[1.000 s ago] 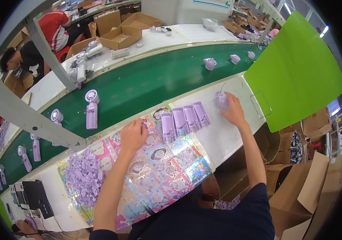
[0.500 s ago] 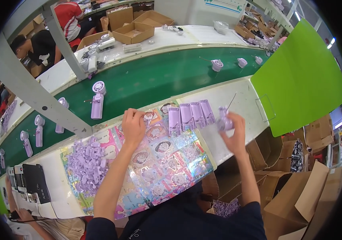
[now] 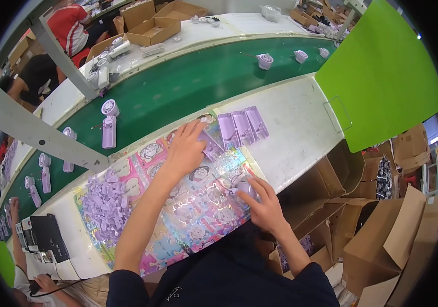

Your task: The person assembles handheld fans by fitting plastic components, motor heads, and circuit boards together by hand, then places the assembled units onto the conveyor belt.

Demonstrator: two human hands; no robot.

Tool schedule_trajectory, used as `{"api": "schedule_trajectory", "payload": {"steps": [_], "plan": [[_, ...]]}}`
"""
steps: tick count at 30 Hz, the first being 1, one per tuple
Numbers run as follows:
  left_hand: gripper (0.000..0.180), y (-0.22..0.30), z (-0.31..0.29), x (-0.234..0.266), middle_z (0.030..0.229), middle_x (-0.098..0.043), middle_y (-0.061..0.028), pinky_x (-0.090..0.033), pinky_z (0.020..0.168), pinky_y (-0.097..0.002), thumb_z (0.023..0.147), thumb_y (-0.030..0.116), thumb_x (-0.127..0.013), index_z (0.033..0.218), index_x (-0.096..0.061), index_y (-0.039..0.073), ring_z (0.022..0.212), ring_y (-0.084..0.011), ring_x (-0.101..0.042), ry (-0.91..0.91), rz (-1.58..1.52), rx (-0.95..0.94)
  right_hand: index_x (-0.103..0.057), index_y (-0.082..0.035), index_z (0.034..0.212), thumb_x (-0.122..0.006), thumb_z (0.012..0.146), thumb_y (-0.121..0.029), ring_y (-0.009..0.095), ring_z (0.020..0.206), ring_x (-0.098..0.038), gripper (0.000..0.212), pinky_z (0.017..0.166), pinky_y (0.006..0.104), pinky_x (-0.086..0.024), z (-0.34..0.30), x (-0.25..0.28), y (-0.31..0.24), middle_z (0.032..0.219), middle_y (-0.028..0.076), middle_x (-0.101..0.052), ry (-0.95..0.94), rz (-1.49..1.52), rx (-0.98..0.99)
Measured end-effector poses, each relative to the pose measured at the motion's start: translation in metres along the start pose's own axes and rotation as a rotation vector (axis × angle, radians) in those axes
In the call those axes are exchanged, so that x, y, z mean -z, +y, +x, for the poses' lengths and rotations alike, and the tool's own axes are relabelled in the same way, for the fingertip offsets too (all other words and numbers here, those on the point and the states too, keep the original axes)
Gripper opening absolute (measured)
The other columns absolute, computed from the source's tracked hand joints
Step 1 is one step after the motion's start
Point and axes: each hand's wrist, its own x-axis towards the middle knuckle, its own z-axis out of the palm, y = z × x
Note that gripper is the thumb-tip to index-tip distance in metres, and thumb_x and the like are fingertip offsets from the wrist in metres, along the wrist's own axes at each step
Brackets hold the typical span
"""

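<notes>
My left hand (image 3: 185,149) is closed on a long lilac handle shell (image 3: 211,147), its fingers at the shell's upper left side. Just right of it, three similar open lilac shells (image 3: 242,128) lie side by side, with small parts and wires inside. Nearer to me, my right hand (image 3: 266,207) grips a round lilac fan head (image 3: 245,188) with a thin wire, low over the shiny picture mat (image 3: 191,204). Its fingers partly cover the fan head. A heap of small lilac plastic parts (image 3: 105,202) lies on the mat's left side.
Beyond the white bench runs a green conveyor belt (image 3: 178,84) carrying lilac fan pieces (image 3: 109,125). A grey metal post (image 3: 45,135) rises at the left, a bright green panel (image 3: 377,82) at the right. Cardboard boxes (image 3: 382,245) stand below the bench; co-workers sit at the far left.
My right hand has brought the fan head leftward and nearer to me, onto the mat. My left hand has moved right and taken one shell from the row. The view has shifted slightly.
</notes>
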Motion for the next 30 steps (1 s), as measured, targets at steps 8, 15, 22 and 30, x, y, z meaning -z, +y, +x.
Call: {"api": "schedule_trajectory", "payload": {"steps": [8,15,22,30], "plan": [[0.02,-0.004,-0.022,-0.007,0.113,-0.063,-0.0102,-0.039,0.11,-0.0464,0.069,0.008,-0.077,0.084,-0.064,0.006,0.122,-0.0306,-0.055,-0.199,-0.175,0.031,-0.057,-0.009,0.139,-0.083,0.078,-0.015,0.043,0.127,-0.051,0.066,0.103,0.0448,-0.047,-0.004,-0.007,-0.032,0.135,0.024,-0.05,0.175,0.5,-0.498],[0.046,0.008,-0.025,-0.002,0.113,-0.064,-0.0127,-0.046,0.102,-0.046,0.073,0.007,-0.073,0.116,-0.058,0.008,0.118,-0.0356,-0.058,-0.198,-0.289,0.137,-0.06,-0.009,0.131,-0.077,0.075,-0.001,0.037,0.113,-0.061,0.059,0.09,0.0385,-0.056,0.007,0.0,-0.003,0.136,0.023,-0.048,-0.064,0.589,-0.501],[0.073,0.027,-0.044,0.023,0.127,-0.057,-0.019,-0.05,0.099,-0.0435,0.073,0.009,-0.076,0.141,-0.051,0.009,0.123,-0.0381,-0.055,-0.285,-0.269,0.167,-0.057,-0.007,0.115,-0.079,0.079,0.0,0.045,0.127,-0.053,0.043,0.097,0.0458,-0.055,-0.019,-0.032,-0.02,0.144,0.029,-0.039,0.214,0.37,-0.303],[0.061,0.029,-0.058,0.023,0.115,-0.059,-0.0171,-0.051,0.096,-0.0447,0.072,0.011,-0.076,0.13,-0.058,0.002,0.114,-0.0363,-0.058,-0.28,-0.316,0.177,-0.047,-0.002,0.126,-0.089,0.074,-0.014,0.039,0.11,-0.064,0.069,0.096,0.0417,-0.051,0.0,-0.028,-0.017,0.127,0.023,-0.059,0.182,0.419,-0.512]]}}
